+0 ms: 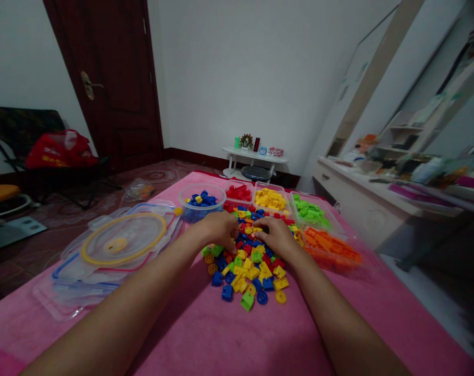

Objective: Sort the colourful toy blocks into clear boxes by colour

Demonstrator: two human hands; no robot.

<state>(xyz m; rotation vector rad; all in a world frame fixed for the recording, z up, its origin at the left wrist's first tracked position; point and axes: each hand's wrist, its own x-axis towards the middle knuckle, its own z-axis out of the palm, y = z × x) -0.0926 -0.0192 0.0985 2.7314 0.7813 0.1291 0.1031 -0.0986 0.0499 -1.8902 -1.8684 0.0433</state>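
A mixed pile of small plastic building blocks [250, 269] in yellow, blue, red, green and orange lies on the pink cloth [229, 334]. My left hand [219, 230] reaches into the pile's left side with its fingers curled down; whatever is in them is hidden. At the pile's right side, my right hand [276, 236] touches the blocks, thumb and forefinger apart. Behind the hands stand a round tub with blue blocks [203, 200], and boxes of red blocks [239, 192], yellow blocks [270, 199] and green blocks [310, 211]. Orange blocks [331, 248] fill a box beside my right forearm.
Stacked clear lids [123, 240] lie at the left of the cloth. A white dresser [358, 193] holding bottles runs along the right. Against the back wall stands a small white table [248, 153]; a chair with a red bag [60, 150] is at far left.
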